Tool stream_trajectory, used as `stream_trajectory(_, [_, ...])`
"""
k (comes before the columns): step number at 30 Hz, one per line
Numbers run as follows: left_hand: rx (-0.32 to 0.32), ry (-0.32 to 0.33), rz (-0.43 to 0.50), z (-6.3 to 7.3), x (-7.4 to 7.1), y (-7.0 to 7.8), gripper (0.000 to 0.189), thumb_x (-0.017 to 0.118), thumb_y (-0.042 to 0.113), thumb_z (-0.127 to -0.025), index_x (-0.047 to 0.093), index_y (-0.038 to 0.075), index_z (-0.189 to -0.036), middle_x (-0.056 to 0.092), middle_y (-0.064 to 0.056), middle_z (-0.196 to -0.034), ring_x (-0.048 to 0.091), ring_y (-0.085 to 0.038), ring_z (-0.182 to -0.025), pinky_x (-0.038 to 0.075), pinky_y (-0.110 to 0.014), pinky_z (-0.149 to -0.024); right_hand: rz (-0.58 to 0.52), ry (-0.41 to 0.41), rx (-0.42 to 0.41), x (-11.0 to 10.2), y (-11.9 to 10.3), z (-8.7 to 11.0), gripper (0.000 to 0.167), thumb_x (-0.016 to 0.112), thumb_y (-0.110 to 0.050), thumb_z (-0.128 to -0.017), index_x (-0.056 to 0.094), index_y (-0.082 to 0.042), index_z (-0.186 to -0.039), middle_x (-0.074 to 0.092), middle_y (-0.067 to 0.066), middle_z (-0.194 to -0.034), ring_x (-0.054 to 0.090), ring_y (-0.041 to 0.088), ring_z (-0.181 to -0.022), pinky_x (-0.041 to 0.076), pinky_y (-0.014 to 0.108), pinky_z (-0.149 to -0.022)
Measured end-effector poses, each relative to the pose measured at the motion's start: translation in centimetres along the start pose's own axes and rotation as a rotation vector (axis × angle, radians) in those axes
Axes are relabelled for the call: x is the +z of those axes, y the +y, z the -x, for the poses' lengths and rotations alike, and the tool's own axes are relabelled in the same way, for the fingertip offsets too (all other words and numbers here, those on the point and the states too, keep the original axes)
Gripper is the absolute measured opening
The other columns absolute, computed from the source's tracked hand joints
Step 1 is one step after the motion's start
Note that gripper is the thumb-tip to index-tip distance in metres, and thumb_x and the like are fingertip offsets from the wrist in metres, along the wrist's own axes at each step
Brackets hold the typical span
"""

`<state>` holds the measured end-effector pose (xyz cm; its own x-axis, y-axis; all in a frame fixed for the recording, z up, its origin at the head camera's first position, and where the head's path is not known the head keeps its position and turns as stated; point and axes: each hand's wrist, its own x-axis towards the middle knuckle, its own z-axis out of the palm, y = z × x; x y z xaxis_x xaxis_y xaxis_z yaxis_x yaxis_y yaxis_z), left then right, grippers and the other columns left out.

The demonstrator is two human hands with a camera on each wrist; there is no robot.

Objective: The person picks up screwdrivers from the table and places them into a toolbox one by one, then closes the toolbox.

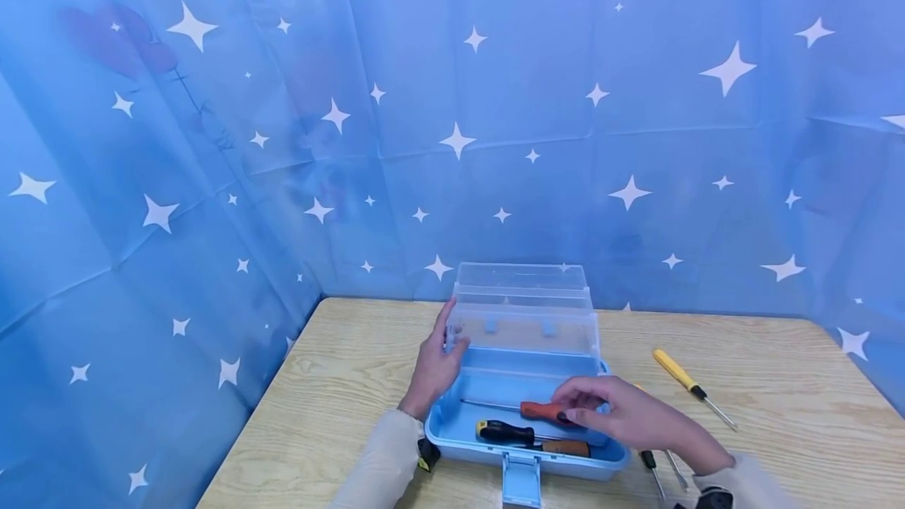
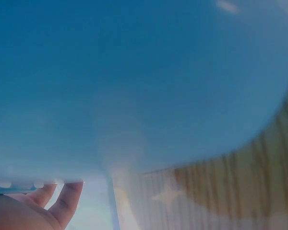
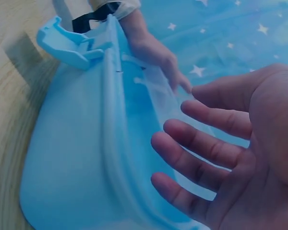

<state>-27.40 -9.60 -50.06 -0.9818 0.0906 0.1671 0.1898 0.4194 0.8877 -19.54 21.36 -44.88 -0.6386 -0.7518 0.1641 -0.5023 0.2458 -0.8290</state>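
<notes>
A light blue toolbox [image 1: 459, 450] stands on the table with its clear lid [image 1: 523, 305] raised. My left hand [image 1: 433, 364] rests against the left edge of the lid, its fingers fairly straight. Over the right part of the box is my right hand [image 1: 622, 412], its fingers loosely bent and spread with nothing between them in the right wrist view. Just beneath its fingertips lies a red-handled screwdriver [image 1: 540, 411], shaft toward the left. In front of that, a black and yellow screwdriver [image 1: 505, 432] and a brown-handled tool [image 1: 566, 448] lie inside the box.
On the wooden table [image 1: 353, 368], a yellow-handled screwdriver [image 1: 675, 370] lies right of the box. More screwdrivers [image 1: 650, 462] are partly covered by my right forearm. The box's blue latch [image 1: 522, 479] hangs down in front. A starry blue curtain [image 1: 530, 100] stands behind the table.
</notes>
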Motion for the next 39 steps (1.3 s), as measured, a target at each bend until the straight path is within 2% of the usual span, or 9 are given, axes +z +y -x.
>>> stream_trajectory(6, [-0.001,0.000,0.001,0.0,0.0,-0.1,0.064,0.051,0.028,-0.103,0.019,0.050,-0.154,0.043,-0.002,-0.155,0.044,-0.033,-0.139,0.040,-0.060,-0.107,0.005,0.027,0.005,-1.6,-0.7,1.6,0.027,0.047,-0.004,-0.103,0.060,-0.008,-0.127,0.067,0.005,-0.109,0.063,0.014,-0.093,0.055,0.027,-0.073])
stream_trajectory(11, [-0.004,-0.001,0.000,0.0,0.0,-0.1,0.065,0.051,0.026,-0.103,0.019,0.049,-0.154,0.043,-0.003,-0.154,0.045,-0.033,-0.138,0.040,-0.061,-0.107,0.039,0.100,0.023,-3.0,-1.3,3.0,0.027,0.048,-0.004,-0.103,0.061,-0.007,-0.126,0.067,-0.003,-0.110,0.063,0.015,-0.092,0.055,0.027,-0.072])
stream_trajectory(14, [-0.004,-0.001,0.003,0.1,0.0,0.0,0.064,0.051,0.027,-0.103,0.020,0.047,-0.155,0.045,-0.005,-0.153,0.046,-0.034,-0.137,0.040,-0.062,-0.106,0.041,0.146,0.057,-3.7,-1.5,3.8,0.026,0.049,-0.004,-0.103,0.061,-0.003,-0.126,0.067,-0.002,-0.112,0.063,0.012,-0.093,0.055,0.025,-0.073])
stream_trajectory(18, [-0.005,-0.001,0.002,0.0,0.0,0.0,0.064,0.051,0.027,-0.103,0.019,0.048,-0.155,0.046,-0.005,-0.152,0.046,-0.033,-0.137,0.041,-0.061,-0.106,0.024,0.176,0.053,-4.5,-1.2,4.9,0.027,0.046,0.000,-0.103,0.058,0.003,-0.127,0.067,0.001,-0.109,0.063,0.010,-0.090,0.056,0.025,-0.071])
stream_trajectory(22, [-0.006,0.002,0.003,0.0,0.1,-0.1,0.065,0.051,0.026,-0.103,0.019,0.050,-0.154,0.045,-0.004,-0.153,0.046,-0.033,-0.137,0.041,-0.061,-0.107,0.011,0.201,0.042,-5.2,-0.4,5.7,0.028,0.045,0.002,-0.102,0.058,-0.001,-0.127,0.066,-0.003,-0.105,0.063,0.012,-0.085,0.056,0.026,-0.070])
stream_trajectory(27, [-0.002,0.004,0.006,0.0,0.1,0.0,0.065,0.051,0.026,-0.103,0.020,0.049,-0.154,0.045,-0.003,-0.152,0.047,-0.033,-0.137,0.041,-0.061,-0.106,0.023,0.249,0.053,-6.0,0.7,6.8,0.030,0.045,0.003,-0.102,0.058,-0.001,-0.128,0.066,-0.005,-0.108,0.064,0.013,-0.087,0.056,0.026,-0.072])
stream_trajectory(30, [-0.004,0.004,0.002,0.0,0.1,0.0,0.065,0.051,0.026,-0.103,0.020,0.049,-0.154,0.045,-0.003,-0.152,0.047,-0.032,-0.137,0.041,-0.060,-0.107,0.055,0.285,0.093,-6.6,1.4,7.4,0.028,0.045,0.001,-0.103,0.057,0.001,-0.128,0.066,-0.006,-0.109,0.064,0.012,-0.087,0.056,0.026,-0.071])
stream_trajectory(36, [-0.007,0.004,-0.003,0.0,0.1,0.1,0.065,0.051,0.025,-0.103,0.020,0.049,-0.154,0.045,-0.004,-0.153,0.046,-0.032,-0.137,0.040,-0.060,-0.108,0.107,0.365,0.249,-7.4,2.4,8.6,0.028,0.047,-0.009,-0.105,0.057,0.002,-0.129,0.066,-0.013,-0.108,0.064,0.007,-0.090,0.056,0.027,-0.069])
stream_trajectory(39, [-0.010,0.002,-0.002,0.0,0.0,0.1,0.064,0.051,0.026,-0.103,0.020,0.048,-0.154,0.045,-0.003,-0.153,0.046,-0.032,-0.137,0.040,-0.060,-0.107,0.112,0.401,0.303,-7.7,3.0,9.0,0.031,0.047,-0.012,-0.105,0.056,0.004,-0.130,0.067,-0.012,-0.107,0.064,0.007,-0.089,0.056,0.028,-0.067])
